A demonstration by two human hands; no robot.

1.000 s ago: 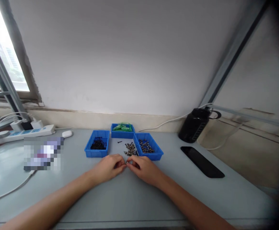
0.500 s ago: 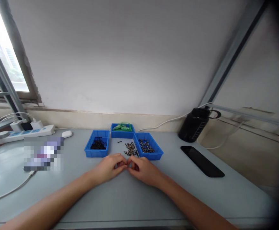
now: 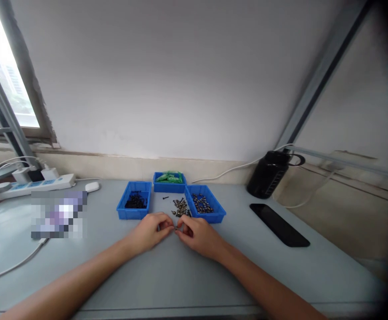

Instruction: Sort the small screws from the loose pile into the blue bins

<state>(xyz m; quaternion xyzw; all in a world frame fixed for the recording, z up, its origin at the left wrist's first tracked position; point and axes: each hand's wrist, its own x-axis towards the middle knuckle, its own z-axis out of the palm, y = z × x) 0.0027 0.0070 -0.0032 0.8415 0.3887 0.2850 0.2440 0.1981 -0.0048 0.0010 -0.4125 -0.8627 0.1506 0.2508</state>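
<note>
Head camera talk:

— What are the hands doing near the front edge of the table [image 3: 180, 284]?

— The left hand [image 3: 150, 231] and the right hand [image 3: 199, 235] are meeting at the middle of the table. Both are curling in, and their fingertips are pinching one tiny metal piece [image 3: 175, 228] between them. It is too small to tell what kind.

— And just past them?

— A loose pile of screws [image 3: 181, 208] is lying on the table, so lots of sorting is looking left to do. The left blue tray [image 3: 127, 214] is holding dark screws. The right blue tray [image 3: 214, 217] is holding shiny ones, so some is looking done.

— Farther back?

— A third blue tray [image 3: 169, 187] with green bags is sitting near the back edge. A black bottle [image 3: 267, 180] is standing toward the back right corner, with a black phone [image 3: 279, 224] lying in front of it. A white power strip [image 3: 30, 186] is lying at the back left.
</note>
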